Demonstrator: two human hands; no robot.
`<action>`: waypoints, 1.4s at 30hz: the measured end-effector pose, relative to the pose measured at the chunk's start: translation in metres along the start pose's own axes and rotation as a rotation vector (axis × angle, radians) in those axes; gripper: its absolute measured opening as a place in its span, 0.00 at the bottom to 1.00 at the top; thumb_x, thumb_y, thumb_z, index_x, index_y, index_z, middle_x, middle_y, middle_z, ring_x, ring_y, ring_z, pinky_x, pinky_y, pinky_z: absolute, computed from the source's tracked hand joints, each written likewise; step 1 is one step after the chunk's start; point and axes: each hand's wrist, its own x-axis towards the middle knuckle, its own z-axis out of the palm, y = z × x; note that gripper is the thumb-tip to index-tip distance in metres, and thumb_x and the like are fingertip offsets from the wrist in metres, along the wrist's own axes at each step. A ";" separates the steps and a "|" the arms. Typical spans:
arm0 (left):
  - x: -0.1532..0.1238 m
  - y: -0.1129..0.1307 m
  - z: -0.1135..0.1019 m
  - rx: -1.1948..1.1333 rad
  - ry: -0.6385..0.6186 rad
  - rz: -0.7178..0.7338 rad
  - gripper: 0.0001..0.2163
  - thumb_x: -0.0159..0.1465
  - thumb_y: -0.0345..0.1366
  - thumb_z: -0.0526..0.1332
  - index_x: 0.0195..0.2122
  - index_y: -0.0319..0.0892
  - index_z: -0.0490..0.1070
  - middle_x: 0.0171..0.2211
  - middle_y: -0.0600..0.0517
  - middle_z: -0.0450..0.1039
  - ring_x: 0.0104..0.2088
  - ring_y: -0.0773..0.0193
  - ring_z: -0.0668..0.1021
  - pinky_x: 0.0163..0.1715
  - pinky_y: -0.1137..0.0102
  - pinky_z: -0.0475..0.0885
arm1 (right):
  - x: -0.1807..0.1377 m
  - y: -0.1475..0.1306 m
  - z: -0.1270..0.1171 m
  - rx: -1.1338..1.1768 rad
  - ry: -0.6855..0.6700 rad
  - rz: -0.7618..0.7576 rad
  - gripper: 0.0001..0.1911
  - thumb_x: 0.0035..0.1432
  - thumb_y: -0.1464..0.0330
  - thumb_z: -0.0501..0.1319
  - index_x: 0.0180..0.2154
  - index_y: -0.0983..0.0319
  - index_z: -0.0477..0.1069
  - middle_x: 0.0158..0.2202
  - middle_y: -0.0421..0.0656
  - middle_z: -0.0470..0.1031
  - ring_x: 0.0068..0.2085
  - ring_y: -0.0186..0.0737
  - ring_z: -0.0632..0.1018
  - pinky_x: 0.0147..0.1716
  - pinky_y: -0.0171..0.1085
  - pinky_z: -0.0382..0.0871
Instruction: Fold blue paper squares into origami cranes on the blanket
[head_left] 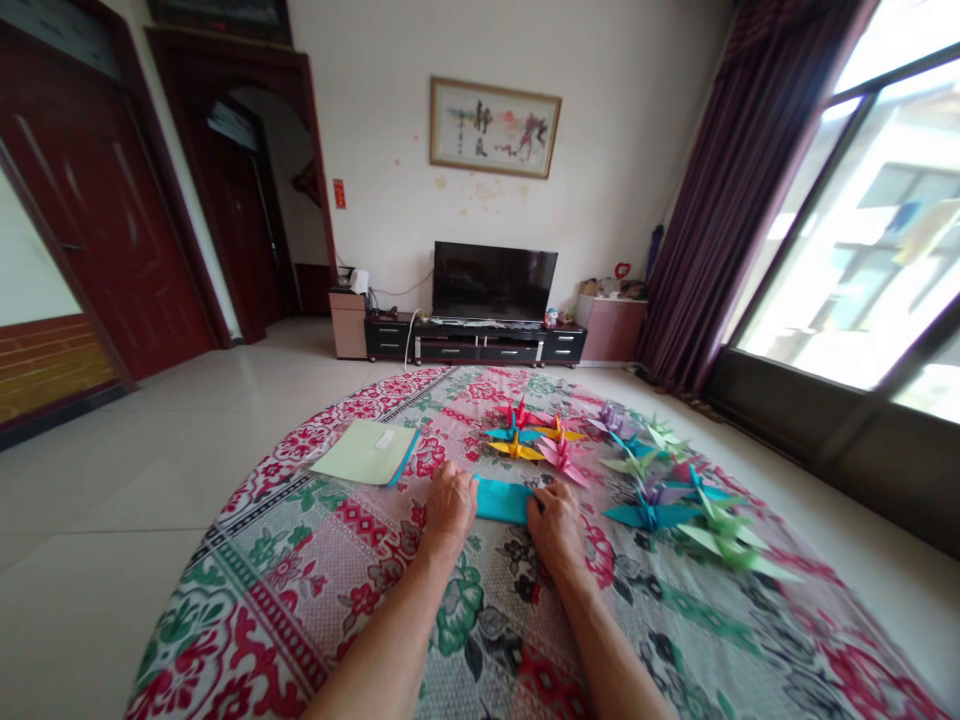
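Note:
A blue sheet of origami paper (pixel 503 500), folded into a rectangle, lies flat on the patterned tablecloth (pixel 360 600). My left hand (pixel 451 503) grips its left end, fingers curled. At the right end my right hand (pixel 556 520) is closed on the paper, with the thumb side along the edge. Both hands rest on the table, and the fingertips are partly hidden. Ahead of my right hand sit small folded paper cranes, among them a yellow crane (pixel 515 451) and a pink crane (pixel 562 457).
A stack of paper sheets (pixel 364 452), pale green on top with blue beneath, lies left of my hands. Several more cranes, including a blue crane (pixel 651 512) and a green crane (pixel 727 540), spread along the right. A television (pixel 495 282) stands beyond the table.

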 end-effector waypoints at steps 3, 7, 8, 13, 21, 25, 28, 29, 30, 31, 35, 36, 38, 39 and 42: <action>-0.001 0.002 -0.002 0.027 -0.018 -0.015 0.07 0.59 0.35 0.56 0.29 0.40 0.71 0.32 0.48 0.67 0.36 0.62 0.70 0.39 0.69 0.64 | 0.000 -0.001 0.000 -0.025 -0.025 0.020 0.12 0.54 0.69 0.52 0.30 0.62 0.74 0.34 0.46 0.70 0.36 0.39 0.70 0.36 0.35 0.61; -0.002 0.003 -0.002 0.047 0.007 -0.025 0.09 0.58 0.35 0.58 0.40 0.40 0.70 0.35 0.47 0.67 0.39 0.59 0.70 0.40 0.67 0.64 | 0.001 -0.001 0.001 -0.042 -0.027 0.056 0.13 0.54 0.69 0.53 0.39 0.64 0.72 0.39 0.48 0.70 0.40 0.42 0.70 0.39 0.36 0.61; -0.002 0.003 -0.002 0.045 0.023 -0.025 0.13 0.58 0.35 0.58 0.44 0.40 0.68 0.36 0.46 0.67 0.40 0.59 0.70 0.41 0.67 0.64 | 0.001 -0.001 0.002 -0.034 -0.019 0.063 0.16 0.53 0.69 0.53 0.43 0.65 0.70 0.40 0.49 0.69 0.41 0.43 0.70 0.40 0.36 0.61; -0.002 0.006 -0.006 0.021 0.025 -0.018 0.17 0.57 0.34 0.59 0.49 0.42 0.65 0.39 0.46 0.66 0.41 0.58 0.69 0.40 0.67 0.64 | 0.002 0.001 0.006 -0.014 0.034 0.055 0.24 0.52 0.70 0.54 0.52 0.63 0.62 0.45 0.49 0.65 0.44 0.44 0.68 0.40 0.37 0.62; -0.001 0.020 -0.019 0.158 -0.059 0.020 0.08 0.60 0.31 0.53 0.31 0.42 0.72 0.36 0.46 0.67 0.41 0.57 0.66 0.39 0.64 0.61 | 0.003 -0.003 0.003 -0.071 -0.043 -0.108 0.11 0.55 0.72 0.54 0.33 0.55 0.74 0.42 0.43 0.68 0.43 0.42 0.65 0.39 0.37 0.54; 0.000 0.022 -0.016 0.231 -0.148 0.011 0.11 0.62 0.29 0.49 0.30 0.42 0.71 0.33 0.48 0.68 0.38 0.58 0.67 0.39 0.65 0.60 | 0.004 -0.005 0.000 -0.081 -0.136 -0.117 0.11 0.56 0.71 0.54 0.33 0.54 0.74 0.36 0.42 0.71 0.41 0.40 0.66 0.39 0.38 0.51; 0.000 0.023 -0.017 0.242 -0.195 0.006 0.13 0.63 0.29 0.47 0.32 0.41 0.71 0.33 0.48 0.68 0.37 0.59 0.68 0.38 0.66 0.61 | 0.002 -0.006 0.000 -0.068 -0.147 -0.085 0.13 0.56 0.72 0.52 0.36 0.54 0.73 0.38 0.41 0.71 0.40 0.38 0.67 0.39 0.37 0.52; 0.000 0.023 -0.018 0.239 -0.201 0.006 0.13 0.63 0.29 0.47 0.32 0.41 0.71 0.33 0.48 0.68 0.37 0.60 0.68 0.38 0.66 0.61 | 0.001 -0.006 0.000 -0.063 -0.144 -0.074 0.13 0.56 0.72 0.52 0.37 0.55 0.73 0.39 0.41 0.70 0.40 0.38 0.67 0.39 0.37 0.52; -0.001 0.023 -0.019 0.234 -0.204 0.006 0.13 0.63 0.31 0.47 0.32 0.41 0.72 0.34 0.47 0.68 0.38 0.60 0.68 0.39 0.66 0.61 | 0.000 -0.007 0.000 -0.060 -0.141 -0.065 0.13 0.56 0.72 0.52 0.37 0.55 0.73 0.39 0.41 0.70 0.40 0.38 0.67 0.39 0.37 0.53; -0.002 0.024 -0.020 0.227 -0.207 0.008 0.13 0.64 0.32 0.48 0.33 0.41 0.72 0.34 0.47 0.68 0.38 0.59 0.68 0.39 0.66 0.61 | -0.001 -0.008 0.000 -0.057 -0.139 -0.055 0.12 0.56 0.71 0.52 0.37 0.55 0.73 0.40 0.41 0.70 0.40 0.38 0.67 0.39 0.37 0.53; -0.009 0.027 -0.024 0.199 -0.192 0.021 0.13 0.63 0.40 0.50 0.37 0.40 0.71 0.38 0.45 0.67 0.42 0.57 0.68 0.42 0.64 0.62 | -0.007 -0.014 -0.002 -0.070 -0.142 -0.031 0.11 0.56 0.64 0.54 0.39 0.56 0.72 0.41 0.42 0.69 0.42 0.40 0.67 0.41 0.38 0.54; -0.011 0.028 -0.025 0.195 -0.189 0.019 0.14 0.63 0.42 0.50 0.38 0.40 0.71 0.38 0.45 0.66 0.43 0.56 0.68 0.43 0.64 0.62 | -0.008 -0.016 -0.003 -0.079 -0.142 -0.029 0.12 0.56 0.62 0.54 0.40 0.56 0.72 0.42 0.43 0.69 0.42 0.41 0.67 0.42 0.39 0.55; -0.015 0.029 -0.026 0.191 -0.190 0.005 0.17 0.61 0.46 0.52 0.40 0.39 0.70 0.40 0.44 0.66 0.43 0.54 0.68 0.43 0.63 0.62 | -0.012 -0.019 -0.005 -0.095 -0.137 -0.032 0.15 0.56 0.59 0.54 0.41 0.57 0.71 0.42 0.44 0.68 0.43 0.42 0.67 0.43 0.39 0.55; -0.016 0.030 -0.027 0.190 -0.193 0.010 0.18 0.60 0.48 0.52 0.41 0.39 0.69 0.41 0.44 0.65 0.44 0.53 0.67 0.43 0.62 0.62 | -0.014 -0.020 -0.006 -0.103 -0.134 -0.036 0.16 0.56 0.57 0.53 0.42 0.57 0.70 0.43 0.44 0.68 0.44 0.43 0.67 0.43 0.40 0.55; -0.020 0.032 -0.030 0.204 -0.202 0.015 0.20 0.59 0.50 0.52 0.43 0.38 0.68 0.42 0.42 0.65 0.45 0.51 0.67 0.43 0.61 0.63 | -0.020 -0.022 -0.007 -0.122 -0.114 -0.048 0.18 0.56 0.56 0.53 0.44 0.57 0.68 0.44 0.44 0.67 0.44 0.44 0.67 0.43 0.40 0.55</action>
